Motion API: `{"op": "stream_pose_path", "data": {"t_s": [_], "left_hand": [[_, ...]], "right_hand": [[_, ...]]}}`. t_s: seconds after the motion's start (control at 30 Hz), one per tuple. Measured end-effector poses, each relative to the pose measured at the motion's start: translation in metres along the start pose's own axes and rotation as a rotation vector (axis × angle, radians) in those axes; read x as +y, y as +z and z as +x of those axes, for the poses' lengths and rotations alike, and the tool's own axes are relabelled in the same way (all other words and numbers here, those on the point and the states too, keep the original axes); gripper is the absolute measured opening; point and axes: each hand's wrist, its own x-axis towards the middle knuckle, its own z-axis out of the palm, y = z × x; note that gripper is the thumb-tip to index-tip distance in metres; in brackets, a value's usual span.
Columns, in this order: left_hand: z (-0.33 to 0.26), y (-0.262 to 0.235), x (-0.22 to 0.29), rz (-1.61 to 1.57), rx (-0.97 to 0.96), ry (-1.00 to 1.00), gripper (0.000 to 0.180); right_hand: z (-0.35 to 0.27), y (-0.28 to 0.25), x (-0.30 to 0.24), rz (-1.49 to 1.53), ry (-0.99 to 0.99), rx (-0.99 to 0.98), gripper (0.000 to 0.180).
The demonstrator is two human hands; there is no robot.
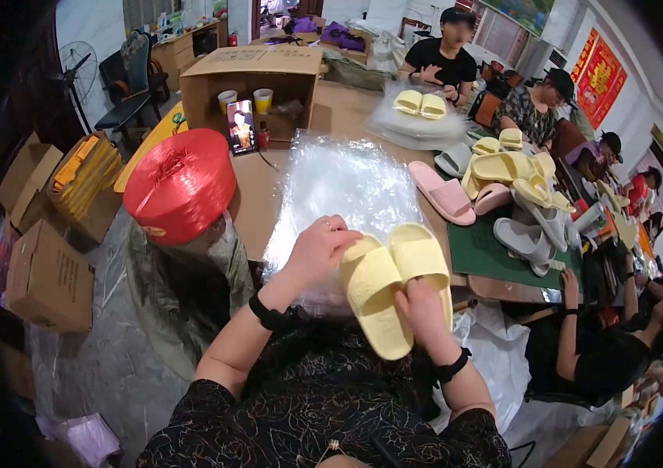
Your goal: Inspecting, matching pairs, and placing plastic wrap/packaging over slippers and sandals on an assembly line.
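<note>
A pair of pale yellow slippers is held up in front of me, soles down and side by side. My right hand (423, 310) reaches into the foot openings and grips the pair, its fingers partly hidden by the straps. The fingers of my left hand (322, 251) are drawn together at the toe edge of the left yellow slipper (378, 300). The right yellow slipper (423, 257) sits against it. Beneath and beyond them lies a stack of clear plastic bags (347, 183) on the table.
A large roll of red plastic twine (179, 186) stands at my left. Beyond it are an open cardboard box (249, 62) and a propped phone (241, 129). Yellow, pink and grey slippers are heaped on a green mat (476, 253) at right. Several co-workers sit along the table.
</note>
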Motion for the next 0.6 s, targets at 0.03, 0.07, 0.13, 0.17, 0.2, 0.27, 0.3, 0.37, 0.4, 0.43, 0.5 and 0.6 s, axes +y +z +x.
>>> {"op": "stream_pose_path", "data": {"t_s": [0.03,0.07,0.13,0.17,0.2,0.27,0.3,0.37,0.4,0.43,0.5,0.6], "left_hand": [[0.000,-0.001,0.004,0.006,-0.057,0.013,0.018],[-0.001,-0.001,0.010,0.007,-0.058,0.014,0.018],[-0.002,0.001,0.019,-0.025,-0.132,0.051,0.018],[-0.002,0.004,0.019,-0.003,-0.141,0.091,0.018],[-0.003,0.006,0.020,-0.003,-0.141,0.089,0.018],[-0.005,0.007,0.023,-0.064,-0.115,0.154,0.017],[-0.005,0.008,0.022,-0.076,-0.111,0.148,0.019],[-0.004,0.006,0.023,-0.097,-0.117,0.156,0.020],[-0.004,0.004,0.025,-0.119,-0.123,0.162,0.021],[-0.004,0.002,0.027,-0.120,-0.127,0.164,0.021],[-0.003,-0.001,0.030,-0.205,-0.180,0.154,0.023],[-0.006,0.002,0.029,-0.232,-0.164,0.169,0.023]], "right_hand": [[0.002,0.003,-0.005,0.013,-0.055,-0.012,0.027],[0.002,0.006,-0.010,0.026,-0.106,-0.024,0.027],[0.006,0.016,-0.012,0.027,-0.146,-0.014,0.029],[0.012,0.021,-0.011,0.049,-0.140,0.029,0.029],[0.017,0.025,-0.010,0.072,-0.133,0.073,0.029],[0.025,0.031,-0.012,0.065,-0.109,0.056,0.030],[0.028,0.035,-0.013,0.064,-0.103,0.053,0.030],[0.035,0.038,-0.018,0.048,-0.048,0.036,0.030],[0.042,0.039,-0.017,0.049,-0.044,0.037,0.030],[0.050,0.045,-0.012,0.068,-0.081,0.082,0.028],[0.066,0.057,-0.002,0.056,-0.170,0.159,0.026],[0.097,0.062,-0.011,0.014,-0.185,0.142,0.026]]}}
